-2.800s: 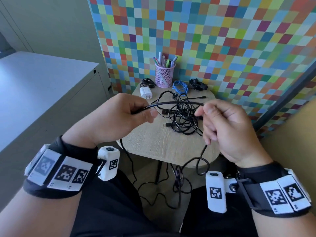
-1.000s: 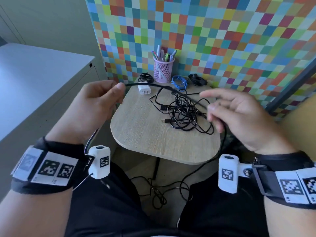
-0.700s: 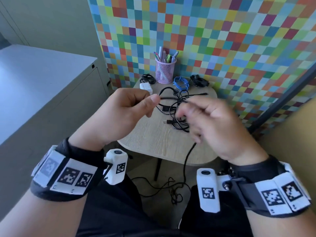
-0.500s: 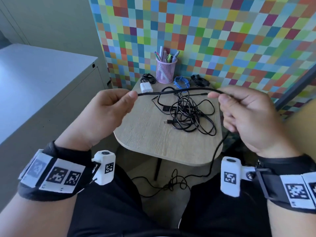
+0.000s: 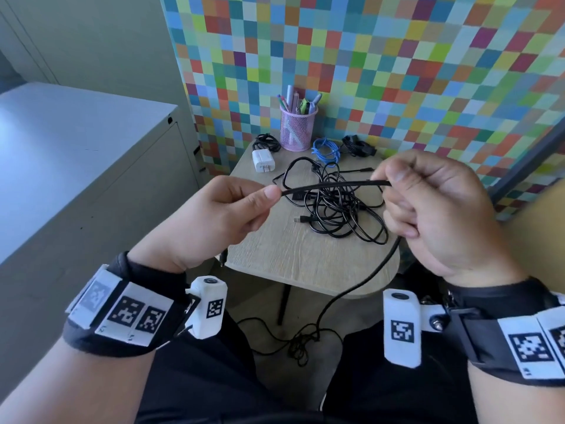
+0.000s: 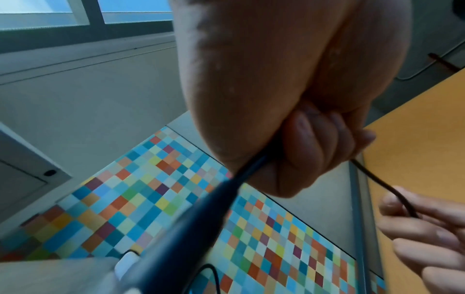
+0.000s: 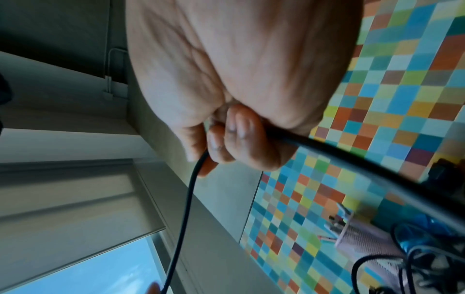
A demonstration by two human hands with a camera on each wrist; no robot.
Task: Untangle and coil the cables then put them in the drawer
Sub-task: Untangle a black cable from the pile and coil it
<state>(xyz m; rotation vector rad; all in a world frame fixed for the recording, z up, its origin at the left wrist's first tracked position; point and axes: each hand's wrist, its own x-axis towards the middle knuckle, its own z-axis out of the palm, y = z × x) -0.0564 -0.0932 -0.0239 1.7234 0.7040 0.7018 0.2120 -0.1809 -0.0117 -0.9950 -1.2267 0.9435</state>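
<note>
A black cable [image 5: 328, 186] is stretched almost level between my two hands above the small wooden table [image 5: 275, 249]. My left hand [image 5: 244, 206] pinches one end of that stretch; in the left wrist view the cable [image 6: 201, 214] leaves its curled fingers [image 6: 309, 151]. My right hand [image 5: 419, 197] grips the other end, and the same cable [image 7: 352, 157] passes through its fist. From there it hangs past the table edge to a loose tangle on the floor [image 5: 302, 341]. A pile of tangled black cables [image 5: 336, 209] lies on the table behind the hands.
At the table's back stand a pink mesh pen cup [image 5: 298, 127], a white charger [image 5: 263, 160], a blue coiled cable [image 5: 326, 149] and two black bundles [image 5: 267, 142] [image 5: 357, 148]. A grey cabinet [image 5: 76, 166] stands to the left, a checkered wall behind.
Across the earlier frames my hands came together and pulled apart repeatedly, drawing the cable through. Since half a second ago the stretch between them has shortened and the hands sit lower over the table.
</note>
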